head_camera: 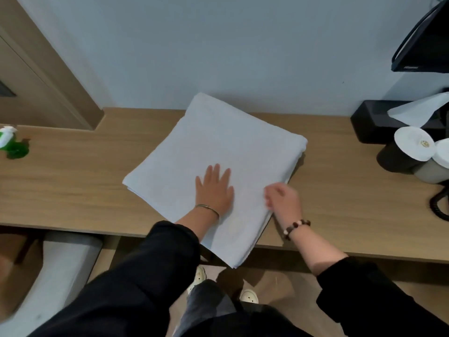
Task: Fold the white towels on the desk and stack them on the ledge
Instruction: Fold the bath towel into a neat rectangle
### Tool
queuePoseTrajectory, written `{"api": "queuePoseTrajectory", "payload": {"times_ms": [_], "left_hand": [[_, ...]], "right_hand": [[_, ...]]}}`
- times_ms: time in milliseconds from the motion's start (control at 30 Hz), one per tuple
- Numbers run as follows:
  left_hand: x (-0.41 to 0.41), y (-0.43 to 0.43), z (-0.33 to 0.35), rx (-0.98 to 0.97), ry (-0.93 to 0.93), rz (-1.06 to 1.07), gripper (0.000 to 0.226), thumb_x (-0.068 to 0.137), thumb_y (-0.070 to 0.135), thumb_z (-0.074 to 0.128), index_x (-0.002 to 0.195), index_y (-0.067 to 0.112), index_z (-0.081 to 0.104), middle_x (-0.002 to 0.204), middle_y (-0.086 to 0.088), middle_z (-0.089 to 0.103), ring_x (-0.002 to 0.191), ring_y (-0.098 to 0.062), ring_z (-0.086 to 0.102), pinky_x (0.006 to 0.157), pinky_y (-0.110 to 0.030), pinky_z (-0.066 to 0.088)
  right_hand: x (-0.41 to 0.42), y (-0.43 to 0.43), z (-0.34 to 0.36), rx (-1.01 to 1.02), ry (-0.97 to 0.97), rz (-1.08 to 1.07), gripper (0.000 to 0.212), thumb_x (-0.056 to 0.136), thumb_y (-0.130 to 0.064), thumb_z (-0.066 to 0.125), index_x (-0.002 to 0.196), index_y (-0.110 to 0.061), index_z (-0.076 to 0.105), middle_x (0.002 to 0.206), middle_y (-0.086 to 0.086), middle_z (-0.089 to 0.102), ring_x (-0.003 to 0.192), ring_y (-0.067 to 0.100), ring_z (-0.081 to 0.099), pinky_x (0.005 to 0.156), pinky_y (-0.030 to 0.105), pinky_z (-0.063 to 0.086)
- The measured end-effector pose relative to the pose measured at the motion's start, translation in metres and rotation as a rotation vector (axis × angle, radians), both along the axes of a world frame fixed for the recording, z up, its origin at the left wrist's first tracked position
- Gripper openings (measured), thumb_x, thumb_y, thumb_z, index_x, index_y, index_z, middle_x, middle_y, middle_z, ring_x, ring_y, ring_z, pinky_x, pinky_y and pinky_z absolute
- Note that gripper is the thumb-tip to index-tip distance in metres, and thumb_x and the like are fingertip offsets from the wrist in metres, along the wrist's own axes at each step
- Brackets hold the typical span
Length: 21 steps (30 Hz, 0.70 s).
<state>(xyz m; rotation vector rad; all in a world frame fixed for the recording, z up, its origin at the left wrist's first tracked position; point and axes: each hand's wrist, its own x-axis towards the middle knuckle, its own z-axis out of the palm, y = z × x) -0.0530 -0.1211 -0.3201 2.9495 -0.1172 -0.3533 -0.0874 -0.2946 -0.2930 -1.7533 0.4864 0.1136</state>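
A white towel, folded into a wide multi-layer rectangle, lies diagonally on the wooden desk. Its near corner hangs over the desk's front edge. My left hand rests flat on the towel with fingers spread, palm down. My right hand is at the towel's right edge, fingers curled and blurred; I cannot tell whether they grip the layered edge. Both forearms come out of black sleeves, with a bracelet on each wrist.
A green spray bottle stands at the desk's far left. On the right are a black tissue box, lidded cups and a phone cord. A dark screen hangs upper right. A chair sits lower left.
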Motion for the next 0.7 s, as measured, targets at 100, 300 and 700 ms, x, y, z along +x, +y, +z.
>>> {"api": "queuePoseTrajectory", "payload": {"times_ms": [100,300,700], "left_hand": [[-0.015,-0.023,-0.013,0.083,0.002,-0.101,0.059,0.097,0.049,0.01,0.149,0.03,-0.011,0.158,-0.001,-0.018,0.144,-0.024,-0.019,0.113,-0.054,-0.005],[-0.024,-0.024,-0.022,0.118,-0.089,-0.221,0.068,0.086,0.055,-0.01,0.149,0.031,-0.013,0.157,-0.001,-0.018,0.143,-0.024,-0.023,0.11,-0.054,-0.016],[-0.018,-0.023,-0.017,0.128,-0.139,-0.528,0.067,0.087,0.056,0.0,0.146,0.033,-0.021,0.154,0.002,-0.025,0.134,-0.02,-0.039,0.104,-0.047,-0.028]], "right_hand": [[0.025,-0.04,-0.002,-0.158,0.046,-0.223,0.02,0.09,-0.027,0.056,0.103,-0.013,0.062,0.092,0.002,0.062,0.076,0.016,0.055,0.065,0.028,0.045],[0.076,-0.042,-0.006,0.056,0.178,0.0,0.032,0.084,-0.038,0.066,0.098,-0.009,0.063,0.099,0.006,0.063,0.086,0.024,0.061,0.077,0.038,0.053],[0.106,-0.07,0.007,0.412,0.26,-0.289,0.046,0.083,-0.022,0.071,0.123,-0.006,0.055,0.117,0.009,0.063,0.1,0.023,0.062,0.086,0.039,0.053]]}}
